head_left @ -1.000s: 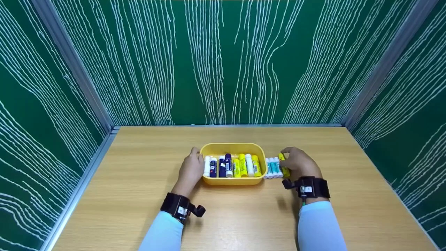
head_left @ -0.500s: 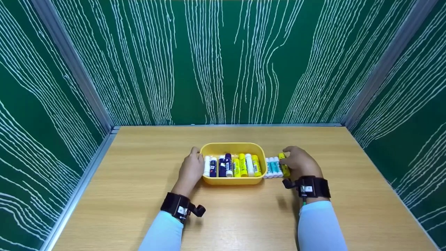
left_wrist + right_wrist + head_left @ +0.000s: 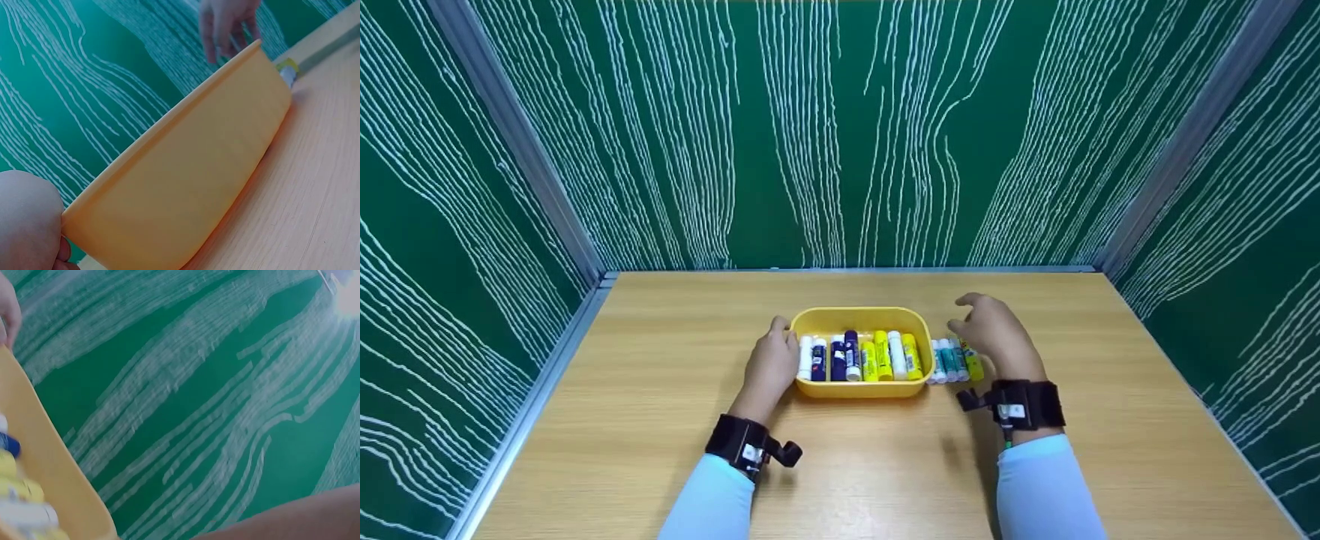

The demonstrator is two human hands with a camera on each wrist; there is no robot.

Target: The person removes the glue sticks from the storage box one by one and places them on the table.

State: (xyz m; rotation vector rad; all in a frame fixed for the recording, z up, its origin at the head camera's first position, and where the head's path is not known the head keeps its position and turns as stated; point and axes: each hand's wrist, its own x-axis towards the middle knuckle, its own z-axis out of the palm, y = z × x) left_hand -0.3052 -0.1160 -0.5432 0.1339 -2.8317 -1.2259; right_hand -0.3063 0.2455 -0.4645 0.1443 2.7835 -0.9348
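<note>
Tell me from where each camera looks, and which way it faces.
Head: on the person's head, facing forward and down at the yellow container and tubes; left hand and right hand show.
Left wrist: on that wrist, facing along the container's side; both hands show partly.
Right wrist: on that wrist, facing mainly the green wall; left hand at upper left, skin at lower right.
Both wrist views share container and wall.

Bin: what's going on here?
A person's left hand touches the left end of the yellow bin, where mixed sticks lie in a row. The right hand hovers, holding nothing, near white-and-teal sticks and a yellow stick lying on the table to the bin's right.
</note>
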